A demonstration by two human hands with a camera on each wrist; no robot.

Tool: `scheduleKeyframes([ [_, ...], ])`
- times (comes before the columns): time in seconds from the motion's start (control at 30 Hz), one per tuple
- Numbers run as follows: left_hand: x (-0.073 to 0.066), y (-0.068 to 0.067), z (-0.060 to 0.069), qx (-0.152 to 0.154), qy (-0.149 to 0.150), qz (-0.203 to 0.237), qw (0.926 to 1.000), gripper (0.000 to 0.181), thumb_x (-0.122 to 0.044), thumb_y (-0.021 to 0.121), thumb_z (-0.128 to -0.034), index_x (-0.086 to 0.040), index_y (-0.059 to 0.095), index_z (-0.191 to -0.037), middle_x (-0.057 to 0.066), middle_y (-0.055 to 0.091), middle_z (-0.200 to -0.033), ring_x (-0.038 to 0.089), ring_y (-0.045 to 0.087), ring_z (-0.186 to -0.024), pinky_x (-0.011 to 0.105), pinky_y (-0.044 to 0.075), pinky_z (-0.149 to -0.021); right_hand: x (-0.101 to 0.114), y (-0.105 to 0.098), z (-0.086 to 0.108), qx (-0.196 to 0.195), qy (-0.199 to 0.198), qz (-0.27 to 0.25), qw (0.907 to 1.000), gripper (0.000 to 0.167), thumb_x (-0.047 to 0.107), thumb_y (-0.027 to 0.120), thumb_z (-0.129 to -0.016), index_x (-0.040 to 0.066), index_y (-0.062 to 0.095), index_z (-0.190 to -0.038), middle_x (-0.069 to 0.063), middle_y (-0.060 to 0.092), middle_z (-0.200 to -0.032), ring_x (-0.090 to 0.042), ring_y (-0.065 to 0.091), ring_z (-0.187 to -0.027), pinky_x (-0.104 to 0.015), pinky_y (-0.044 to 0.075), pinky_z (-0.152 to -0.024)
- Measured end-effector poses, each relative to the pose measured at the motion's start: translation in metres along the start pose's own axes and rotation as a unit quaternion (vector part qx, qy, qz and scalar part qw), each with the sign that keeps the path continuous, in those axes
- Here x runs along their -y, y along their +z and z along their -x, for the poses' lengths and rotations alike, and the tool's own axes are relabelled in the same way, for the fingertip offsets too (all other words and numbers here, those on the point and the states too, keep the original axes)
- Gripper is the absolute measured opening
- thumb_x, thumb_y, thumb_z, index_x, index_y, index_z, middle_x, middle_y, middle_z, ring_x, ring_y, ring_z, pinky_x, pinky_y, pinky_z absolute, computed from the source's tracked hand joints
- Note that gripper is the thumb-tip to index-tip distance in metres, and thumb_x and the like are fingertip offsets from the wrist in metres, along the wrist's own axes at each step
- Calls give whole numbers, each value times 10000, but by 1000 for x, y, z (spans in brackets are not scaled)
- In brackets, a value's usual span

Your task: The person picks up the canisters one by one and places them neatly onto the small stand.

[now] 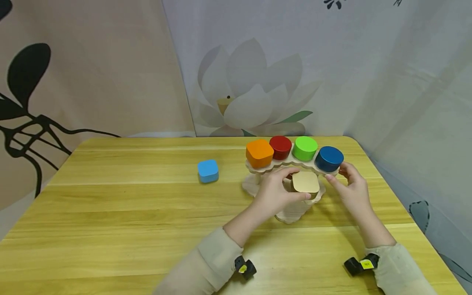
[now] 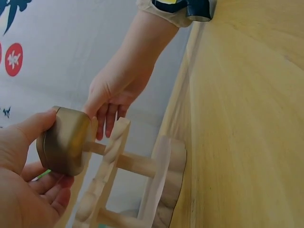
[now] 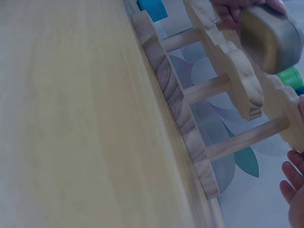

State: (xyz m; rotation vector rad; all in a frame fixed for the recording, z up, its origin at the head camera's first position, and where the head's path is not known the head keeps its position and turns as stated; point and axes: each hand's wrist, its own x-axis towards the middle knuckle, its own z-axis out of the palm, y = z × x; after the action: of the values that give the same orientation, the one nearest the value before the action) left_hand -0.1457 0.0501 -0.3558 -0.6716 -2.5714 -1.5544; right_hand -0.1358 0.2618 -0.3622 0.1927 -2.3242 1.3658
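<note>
My left hand (image 1: 274, 188) pinches a gold rounded-square block (image 1: 305, 182) between thumb and fingers, over the lower shelf of a wooden stand (image 1: 295, 211). In the left wrist view the gold block (image 2: 66, 142) is beside the shelf's scalloped edge; whether it touches the wood is unclear. My right hand (image 1: 352, 188) holds the right end of the upper shelf, thumb in front and fingers behind, just below a dark blue round block (image 1: 329, 159). Along that upper shelf also stand an orange rounded-square block (image 1: 259, 153), a red round block (image 1: 280, 147) and a green round block (image 1: 305, 148).
A light blue rounded-square block (image 1: 208, 171) lies on the wooden table (image 1: 129, 213), left of the stand. Behind the table's far edge hangs a curtain (image 1: 129, 73) with a printed flower. The stand is near the table's right side.
</note>
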Motion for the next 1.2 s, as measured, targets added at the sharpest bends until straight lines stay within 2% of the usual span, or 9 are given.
scheduleKeyframes([
  [0.13,-2,4,-3,37,-220,-78,9997,660,-337,859,-705,-155,609,-1288,-83,597,-1261,68,518,-1154,300,395,-966,-13,-1,-2,3,110,106,9999,419,10,655,-895,-98,513,-1274,128,528,-1140,18,450,-1056,-241,362,-958],
  [0.23,-1,6,-5,56,-226,-5,9997,662,-325,861,-704,-148,606,-1289,-76,596,-1264,66,523,-1142,258,412,-945,-19,-1,-3,11,164,166,9997,427,16,658,-896,-82,514,-1285,92,533,-1162,19,446,-1063,-253,362,-965],
  [0.43,0,11,-9,112,-248,129,9995,661,-299,865,-703,-121,606,-1284,-55,599,-1255,61,541,-1046,183,451,-860,-5,-1,0,24,61,-5,10000,433,29,655,-901,-113,499,-1278,146,526,-1137,21,447,-1049,-225,357,-957],
  [0.6,0,15,-10,139,-308,228,9992,658,-273,870,-701,-109,607,-1282,-42,597,-1244,71,533,-994,155,447,-814,-2,-1,0,10,11,-29,10000,427,20,656,-898,-120,501,-1270,175,521,-1121,21,451,-1044,-216,361,-943],
  [0.8,1,18,-10,148,-266,180,9994,659,-268,871,-699,-96,606,-1277,-20,598,-1209,94,529,-952,140,441,-781,-1,0,0,24,27,-28,10000,423,16,657,-896,-117,504,-1268,176,521,-1114,21,453,-1045,-223,356,-943],
  [1.2,2,22,-11,195,-72,-192,9996,675,-304,863,-706,-95,591,-1287,-26,591,-1235,60,522,-990,127,428,-811,-1,-1,0,30,70,12,10000,429,28,661,-897,-108,507,-1273,166,524,-1124,16,446,-1046,-246,359,-953],
])
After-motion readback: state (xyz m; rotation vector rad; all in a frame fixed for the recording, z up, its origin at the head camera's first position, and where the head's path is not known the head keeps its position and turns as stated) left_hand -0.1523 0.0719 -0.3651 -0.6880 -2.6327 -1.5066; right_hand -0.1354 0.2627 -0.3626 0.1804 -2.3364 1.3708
